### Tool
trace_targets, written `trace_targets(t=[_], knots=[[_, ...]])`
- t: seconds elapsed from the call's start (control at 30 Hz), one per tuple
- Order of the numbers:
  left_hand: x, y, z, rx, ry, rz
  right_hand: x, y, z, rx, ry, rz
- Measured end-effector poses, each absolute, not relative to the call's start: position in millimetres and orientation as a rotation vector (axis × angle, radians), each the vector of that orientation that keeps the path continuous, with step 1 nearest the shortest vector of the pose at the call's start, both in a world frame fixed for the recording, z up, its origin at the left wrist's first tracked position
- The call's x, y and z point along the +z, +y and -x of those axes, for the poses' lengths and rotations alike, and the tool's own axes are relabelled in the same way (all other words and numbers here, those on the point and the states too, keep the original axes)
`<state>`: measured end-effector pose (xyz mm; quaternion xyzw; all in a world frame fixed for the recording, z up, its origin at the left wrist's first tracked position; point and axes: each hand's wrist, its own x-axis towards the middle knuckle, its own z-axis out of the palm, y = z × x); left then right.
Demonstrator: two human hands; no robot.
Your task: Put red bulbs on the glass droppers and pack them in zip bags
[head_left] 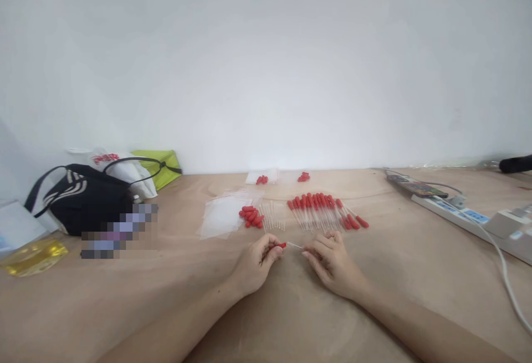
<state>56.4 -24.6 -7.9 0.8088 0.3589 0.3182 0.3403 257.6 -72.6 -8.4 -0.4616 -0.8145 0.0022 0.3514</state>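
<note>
Between thumb and finger, my left hand (258,260) pinches a red rubber dropper bulb (282,245). My right hand (332,257) is closed on a thin clear dropper tube (294,245), whose end points at the bulb's mouth; whether they touch I cannot tell. Just beyond my left hand lie a pile of loose red bulbs (251,216) and a row of bare clear tubes (272,218). Past my right hand, several droppers (316,210) with red bulbs on their tubes lie side by side. A few red bulbs (352,222) are at that row's right end.
Clear plastic bags (222,216) lie left of the bulb pile. Small groups of red bulbs (261,179) sit near the wall. A black bag (89,199) stands at left. On the right are a phone (421,187), a power strip (469,216) and a white cable (504,266).
</note>
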Motion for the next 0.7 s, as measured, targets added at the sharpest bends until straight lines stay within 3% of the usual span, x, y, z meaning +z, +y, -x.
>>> trace_targets(t=[0.7], knots=[[0.4,-28.4,-53.2,0.785,0.853,-2.358,-8.0,-67.8,-261.3,0.143,-2.274,1.088]])
